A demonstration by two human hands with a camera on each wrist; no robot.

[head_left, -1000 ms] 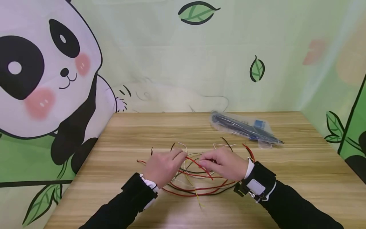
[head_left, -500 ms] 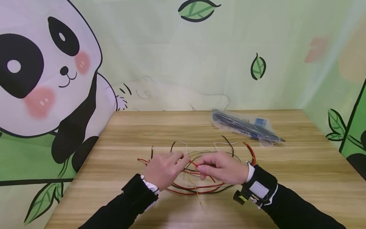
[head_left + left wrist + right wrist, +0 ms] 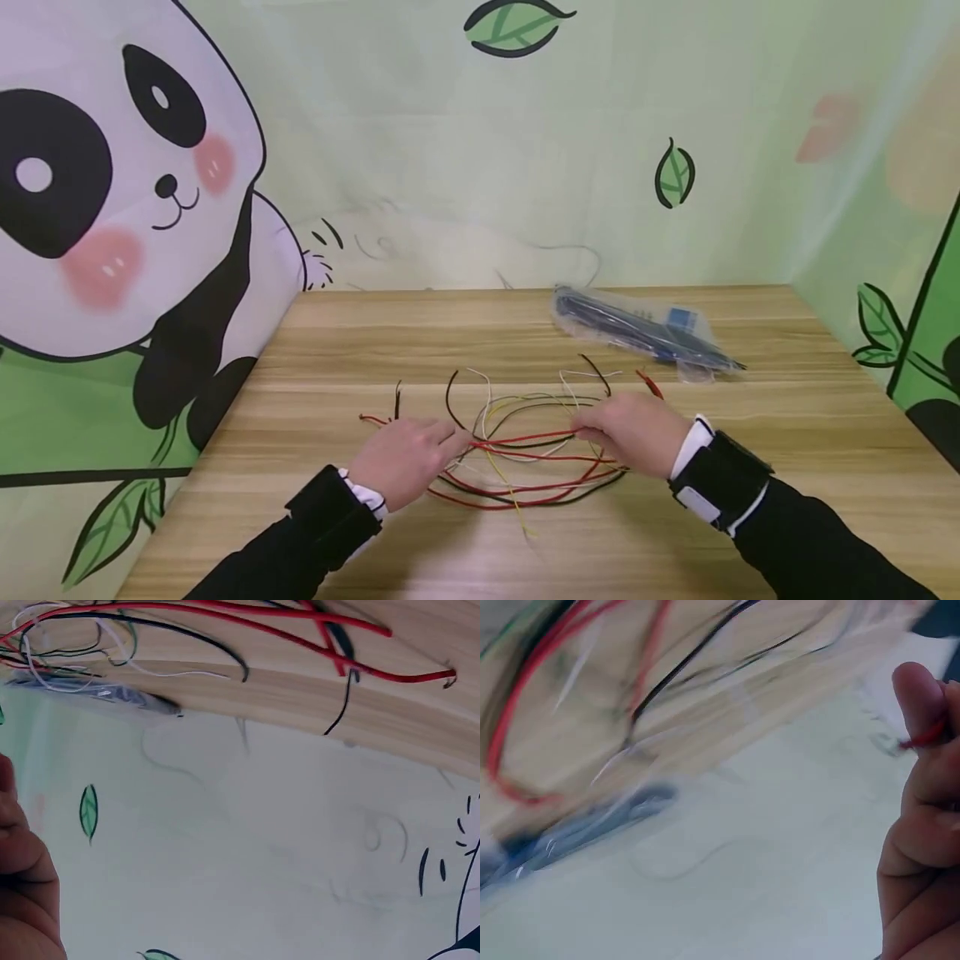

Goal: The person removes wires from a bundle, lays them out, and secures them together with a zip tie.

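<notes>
A loose coil of thin electrical wires (image 3: 517, 504), red, black, white and yellow, lies on the table between my hands. My left hand (image 3: 408, 458) pinches a red wire (image 3: 525, 437) at the coil's left side; its fingertips are mostly hidden in the head view. At the right, my right hand (image 3: 641, 429) holds the same strand, which runs nearly straight across the coil. The right wrist view shows a short red wire end (image 3: 924, 738) pinched between thumb and finger. Only curled fingers (image 3: 22, 855) of my left hand show at the left wrist view's edge.
A clear plastic bag (image 3: 637, 329) of long dark strips lies behind the coil, toward the back right of the wooden table (image 3: 390, 333). Free wire ends, such as a black wire (image 3: 450, 396), stick up behind the hands. A printed cloth backdrop (image 3: 480, 167) stands behind.
My hands have moved apart: the right went right, the left slightly left and down. The red wire, earlier short between the fingertips, now stretches across the gap between them.
</notes>
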